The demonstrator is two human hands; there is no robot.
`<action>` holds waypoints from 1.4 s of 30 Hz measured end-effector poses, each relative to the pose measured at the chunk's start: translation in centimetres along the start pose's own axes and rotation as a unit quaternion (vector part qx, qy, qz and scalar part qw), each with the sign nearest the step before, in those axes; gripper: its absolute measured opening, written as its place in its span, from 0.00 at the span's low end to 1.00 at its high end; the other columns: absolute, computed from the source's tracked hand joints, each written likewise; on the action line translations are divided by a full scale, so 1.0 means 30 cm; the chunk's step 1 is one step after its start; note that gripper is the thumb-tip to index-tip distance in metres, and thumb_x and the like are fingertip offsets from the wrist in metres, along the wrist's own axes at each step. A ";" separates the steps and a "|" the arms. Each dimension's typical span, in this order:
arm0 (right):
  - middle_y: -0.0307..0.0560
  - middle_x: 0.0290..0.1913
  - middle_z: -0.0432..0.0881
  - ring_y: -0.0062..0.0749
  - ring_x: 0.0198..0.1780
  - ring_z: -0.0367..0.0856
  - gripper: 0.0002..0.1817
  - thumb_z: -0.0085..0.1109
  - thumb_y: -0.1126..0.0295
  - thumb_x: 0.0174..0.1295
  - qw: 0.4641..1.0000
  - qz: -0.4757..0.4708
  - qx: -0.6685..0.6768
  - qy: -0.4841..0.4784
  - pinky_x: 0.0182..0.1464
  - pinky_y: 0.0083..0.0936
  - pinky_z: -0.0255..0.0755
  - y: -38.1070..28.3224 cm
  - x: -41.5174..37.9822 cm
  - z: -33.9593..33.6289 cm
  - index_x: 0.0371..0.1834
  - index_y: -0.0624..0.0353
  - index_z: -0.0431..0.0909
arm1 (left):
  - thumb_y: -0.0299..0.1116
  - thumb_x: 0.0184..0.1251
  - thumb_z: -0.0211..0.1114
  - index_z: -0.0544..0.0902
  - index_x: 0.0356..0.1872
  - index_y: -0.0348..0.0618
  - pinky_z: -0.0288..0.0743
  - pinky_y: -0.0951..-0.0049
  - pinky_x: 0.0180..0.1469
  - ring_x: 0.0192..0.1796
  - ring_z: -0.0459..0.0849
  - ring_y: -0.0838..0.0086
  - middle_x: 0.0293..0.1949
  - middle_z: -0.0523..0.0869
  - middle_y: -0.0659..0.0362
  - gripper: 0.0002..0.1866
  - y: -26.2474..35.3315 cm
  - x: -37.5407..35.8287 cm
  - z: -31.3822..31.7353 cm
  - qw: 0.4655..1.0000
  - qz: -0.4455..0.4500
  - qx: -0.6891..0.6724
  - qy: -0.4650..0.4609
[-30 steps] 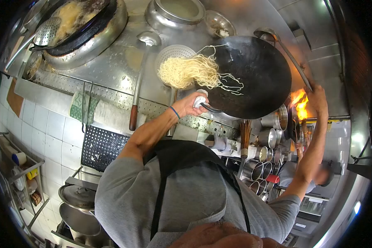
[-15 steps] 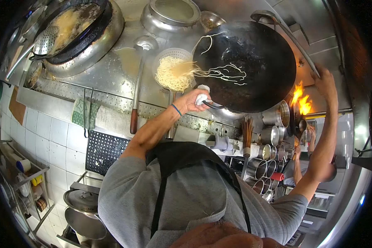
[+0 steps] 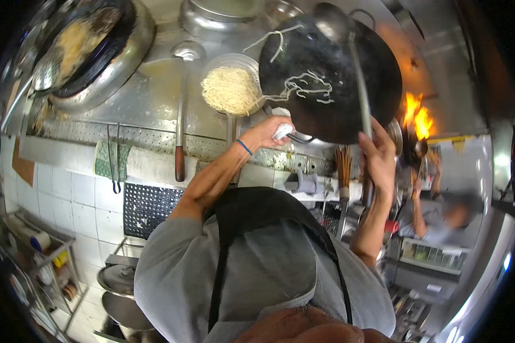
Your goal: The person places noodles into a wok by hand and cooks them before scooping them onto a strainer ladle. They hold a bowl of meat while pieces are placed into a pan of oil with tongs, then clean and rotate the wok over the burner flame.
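Note:
My left hand (image 3: 272,131) is closed around a white cloth (image 3: 282,131) on the near-left handle of a black wok (image 3: 337,68). The wok holds only a few loose noodles (image 3: 310,86), and some hang over its left rim. Left of it, a perforated strainer (image 3: 243,60) is heaped with noodles (image 3: 230,90). On the right, my right hand (image 3: 379,151) holds the long handle of a metal ladle (image 3: 333,24), whose bowl is over the wok's far rim.
Another wok (image 3: 106,77) with frothy contents and a skimmer (image 3: 48,67) stands at far left. A second ladle (image 3: 180,114) lies on the counter. Flames (image 3: 419,116) burn at right, near a co-worker (image 3: 440,217). A bamboo brush (image 3: 343,171) stands at the near edge.
My right hand has come inward and nearer my body, and the ladle has swung from beyond the wok's right side to over it. The strand stream between strainer and wok has thinned.

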State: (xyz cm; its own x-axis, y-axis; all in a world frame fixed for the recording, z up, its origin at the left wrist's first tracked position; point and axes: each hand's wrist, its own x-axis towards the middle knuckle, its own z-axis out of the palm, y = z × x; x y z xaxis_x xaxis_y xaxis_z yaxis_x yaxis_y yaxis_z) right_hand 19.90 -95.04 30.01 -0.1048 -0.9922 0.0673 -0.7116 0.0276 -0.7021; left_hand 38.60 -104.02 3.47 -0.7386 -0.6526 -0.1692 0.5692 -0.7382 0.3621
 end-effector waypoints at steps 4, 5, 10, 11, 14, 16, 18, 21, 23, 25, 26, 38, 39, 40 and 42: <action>0.55 0.38 0.86 0.36 0.34 0.85 0.28 0.63 0.71 0.66 0.991 -0.105 -0.087 0.018 0.36 0.30 0.76 0.105 0.077 0.121 0.70 0.65 0.72 | 0.33 0.63 0.65 0.80 0.28 0.40 0.60 0.78 0.13 0.19 0.75 0.74 0.26 0.82 0.55 0.08 -0.037 0.013 0.003 0.998 -0.028 -0.050 -0.015; 0.66 0.43 0.86 0.49 0.42 0.89 0.28 0.63 0.72 0.65 0.973 -0.183 -0.130 0.060 0.44 0.34 0.79 0.157 0.096 0.159 0.69 0.66 0.71 | 0.33 0.62 0.65 0.80 0.28 0.40 0.60 0.78 0.13 0.19 0.75 0.73 0.25 0.81 0.54 0.08 -0.047 0.010 0.009 0.999 -0.028 -0.041 -0.012; 0.71 0.51 0.84 0.52 0.55 0.86 0.29 0.63 0.73 0.63 0.990 -0.101 -0.081 -0.052 0.55 0.31 0.76 0.104 -0.017 0.221 0.68 0.73 0.71 | 0.32 0.61 0.65 0.80 0.28 0.39 0.58 0.77 0.12 0.19 0.75 0.71 0.23 0.80 0.54 0.08 -0.042 -0.001 0.010 0.999 -0.026 -0.039 -0.008; 0.70 0.51 0.85 0.48 0.55 0.87 0.29 0.63 0.73 0.63 0.993 -0.059 -0.020 -0.098 0.55 0.29 0.76 0.110 -0.037 0.191 0.68 0.73 0.70 | 0.32 0.62 0.65 0.80 0.28 0.38 0.58 0.77 0.12 0.18 0.75 0.71 0.23 0.80 0.54 0.08 -0.046 -0.005 0.008 0.998 -0.029 -0.052 -0.016; 0.63 0.48 0.86 0.27 0.51 0.83 0.29 0.64 0.73 0.64 0.993 -0.019 0.039 -0.109 0.54 0.22 0.74 0.087 -0.057 0.172 0.68 0.72 0.71 | 0.32 0.62 0.65 0.80 0.27 0.38 0.58 0.77 0.12 0.17 0.74 0.72 0.22 0.80 0.54 0.08 -0.042 -0.018 0.010 0.997 -0.029 -0.067 -0.022; 0.62 0.42 0.86 0.23 0.41 0.80 0.29 0.63 0.72 0.64 0.997 -0.054 -0.025 -0.048 0.45 0.22 0.74 0.116 -0.009 0.187 0.68 0.72 0.72 | 0.33 0.62 0.65 0.80 0.27 0.39 0.57 0.76 0.12 0.16 0.74 0.72 0.22 0.80 0.54 0.09 -0.059 -0.024 0.008 0.998 -0.025 -0.056 -0.002; 0.60 0.35 0.85 0.20 0.29 0.75 0.28 0.63 0.72 0.64 0.997 -0.056 -0.058 -0.004 0.34 0.24 0.73 0.115 0.036 0.196 0.68 0.71 0.72 | 0.33 0.62 0.65 0.80 0.27 0.39 0.57 0.76 0.12 0.16 0.74 0.72 0.21 0.80 0.55 0.09 -0.078 -0.041 0.010 0.999 0.001 -0.027 0.023; 0.54 0.30 0.82 0.19 0.26 0.72 0.28 0.62 0.72 0.65 0.996 0.012 -0.093 -0.008 0.31 0.23 0.71 0.073 0.056 0.205 0.68 0.70 0.72 | 0.34 0.63 0.65 0.80 0.28 0.40 0.60 0.75 0.13 0.17 0.74 0.73 0.22 0.80 0.56 0.08 -0.099 -0.093 0.013 0.999 0.017 0.022 0.035; 0.52 0.30 0.81 0.18 0.27 0.73 0.28 0.62 0.72 0.65 0.990 -0.116 -0.082 -0.005 0.32 0.22 0.71 0.157 0.047 0.237 0.68 0.70 0.72 | 0.34 0.63 0.65 0.80 0.28 0.41 0.62 0.75 0.15 0.17 0.74 0.73 0.23 0.80 0.57 0.08 -0.088 -0.138 0.047 0.998 0.000 0.038 0.043; 0.49 0.34 0.83 0.20 0.28 0.76 0.28 0.62 0.73 0.66 0.994 -0.053 -0.026 -0.087 0.33 0.22 0.73 0.134 -0.029 0.213 0.69 0.70 0.71 | 0.33 0.63 0.65 0.80 0.28 0.41 0.62 0.75 0.15 0.17 0.74 0.73 0.23 0.80 0.57 0.08 -0.097 -0.127 0.029 1.000 0.009 0.002 0.028; 0.48 0.36 0.83 0.21 0.28 0.78 0.28 0.62 0.73 0.66 0.992 -0.019 -0.002 -0.124 0.33 0.22 0.73 0.123 -0.067 0.201 0.69 0.70 0.71 | 0.33 0.63 0.64 0.79 0.28 0.41 0.62 0.75 0.15 0.17 0.74 0.73 0.23 0.80 0.57 0.08 -0.098 -0.115 0.021 1.000 0.013 -0.014 0.018; 0.71 0.61 0.80 0.47 0.60 0.82 0.29 0.61 0.74 0.67 0.996 0.032 -0.075 -0.020 0.61 0.33 0.73 0.144 -0.152 0.046 0.69 0.75 0.68 | 0.34 0.68 0.61 0.77 0.29 0.42 0.54 0.77 0.11 0.19 0.75 0.69 0.22 0.77 0.56 0.09 0.019 0.019 0.024 0.995 0.069 -0.016 0.072; 0.70 0.59 0.81 0.47 0.57 0.84 0.29 0.62 0.73 0.67 0.996 -0.031 -0.086 -0.009 0.60 0.34 0.75 0.202 -0.162 0.067 0.70 0.74 0.68 | 0.34 0.68 0.61 0.77 0.29 0.42 0.55 0.77 0.12 0.20 0.75 0.69 0.22 0.77 0.56 0.09 0.036 0.037 0.036 0.994 0.074 -0.023 0.071; 0.69 0.58 0.82 0.47 0.53 0.86 0.30 0.62 0.73 0.67 0.991 -0.094 -0.097 0.001 0.58 0.36 0.77 0.250 -0.172 0.094 0.71 0.74 0.67 | 0.34 0.68 0.61 0.77 0.29 0.42 0.55 0.77 0.12 0.20 0.75 0.69 0.22 0.77 0.56 0.09 0.056 0.058 0.044 0.994 0.080 -0.031 0.069; 0.54 0.44 0.86 0.34 0.30 0.84 0.31 0.62 0.71 0.68 0.997 -0.003 0.002 -0.074 0.37 0.31 0.80 0.288 -0.195 0.107 0.73 0.69 0.66 | 0.34 0.70 0.59 0.77 0.31 0.41 0.55 0.78 0.13 0.22 0.75 0.69 0.24 0.77 0.56 0.09 0.069 0.104 0.033 0.994 0.072 -0.049 0.065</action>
State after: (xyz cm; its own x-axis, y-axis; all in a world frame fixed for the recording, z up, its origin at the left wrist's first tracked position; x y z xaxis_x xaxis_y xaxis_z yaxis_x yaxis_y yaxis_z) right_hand 16.59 -89.38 21.29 0.0044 -0.9994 -0.0337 -0.7098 0.0207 -0.7041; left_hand 37.11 -107.40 4.60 -0.5970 -0.7650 -0.2416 0.7031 -0.6439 0.3015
